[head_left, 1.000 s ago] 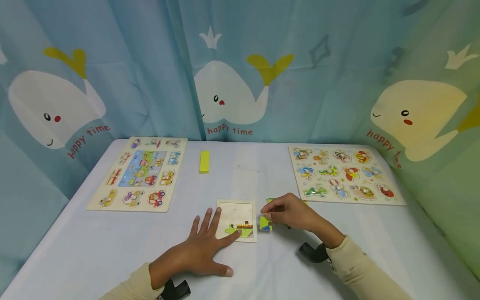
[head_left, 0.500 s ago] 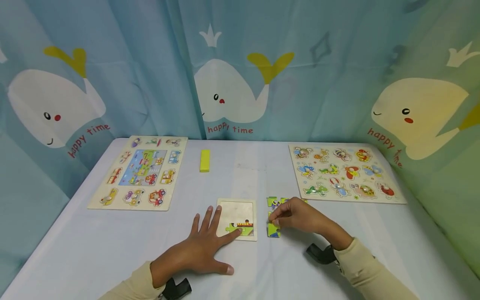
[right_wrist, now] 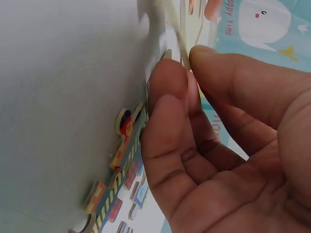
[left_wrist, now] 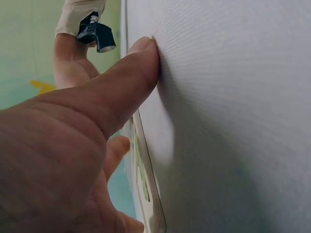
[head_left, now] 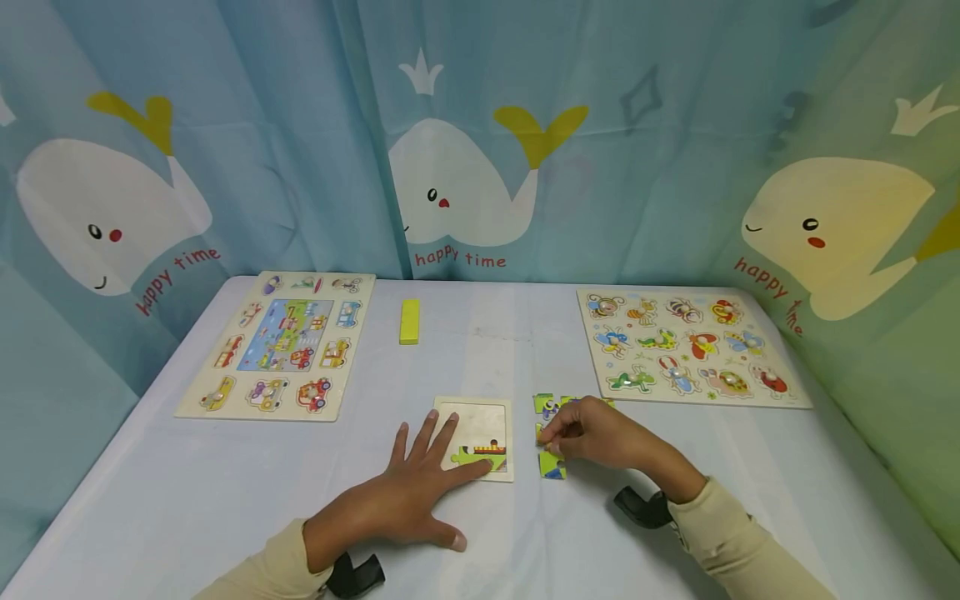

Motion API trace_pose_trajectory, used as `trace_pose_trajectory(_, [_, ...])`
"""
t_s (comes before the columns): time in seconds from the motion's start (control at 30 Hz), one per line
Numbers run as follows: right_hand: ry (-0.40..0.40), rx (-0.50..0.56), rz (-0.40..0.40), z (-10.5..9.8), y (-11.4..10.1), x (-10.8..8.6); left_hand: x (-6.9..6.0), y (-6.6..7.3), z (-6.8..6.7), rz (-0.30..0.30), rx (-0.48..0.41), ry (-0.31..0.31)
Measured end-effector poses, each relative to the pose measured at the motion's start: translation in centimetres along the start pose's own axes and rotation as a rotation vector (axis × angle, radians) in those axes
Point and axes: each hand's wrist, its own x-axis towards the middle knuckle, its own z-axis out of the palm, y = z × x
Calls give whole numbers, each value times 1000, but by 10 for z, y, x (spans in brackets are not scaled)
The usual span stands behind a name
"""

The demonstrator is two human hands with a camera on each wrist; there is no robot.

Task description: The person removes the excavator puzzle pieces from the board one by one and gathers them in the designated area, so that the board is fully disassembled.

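A small square wooden puzzle tray [head_left: 472, 421] lies in front of my left hand [head_left: 412, 492], with a green jigsaw piece [head_left: 467, 457] at its lower right. The left fingers are spread and straight; the index fingertip rests on that piece, and the thumb is on the cloth. To the right of the tray, my right hand [head_left: 607, 435] pinches a green and blue jigsaw piece [head_left: 552, 467] by its edge. The right wrist view shows the piece's thin edge [right_wrist: 181, 41] between thumb and fingers. Several other green pieces [head_left: 544, 403] lie beyond, partly hidden by the right hand.
A vehicle puzzle board [head_left: 345, 333] lies at the back left and an insect puzzle board [head_left: 592, 350] at the back right. Between them is a yellow block [head_left: 409, 322]. A blue whale-print curtain [head_left: 300, 167] hangs behind the white-covered table [head_left: 225, 483].
The right hand has moved rightward and slightly nearer, with the green and blue piece shifting away from the tray. The left hand has slid a little right over the tray.
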Motion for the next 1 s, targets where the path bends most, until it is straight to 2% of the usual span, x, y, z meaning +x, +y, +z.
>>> trace_pose_trajectory(0.13, [0,11,5,0,1,0,3,-1,1,17,10,-21])
trace_pose_trajectory(0.53, [10,3,5,-2,-3,2,4,3,1,-6,4,-77])
trace_pose_trajectory(0.73, [38,-5,-11,3,-7,11,5,1,1,-14,-26,-83])
trace_pose_trajectory(1.0, [17,52,-60,17,-17,31,4,0,0,30,4,-86])
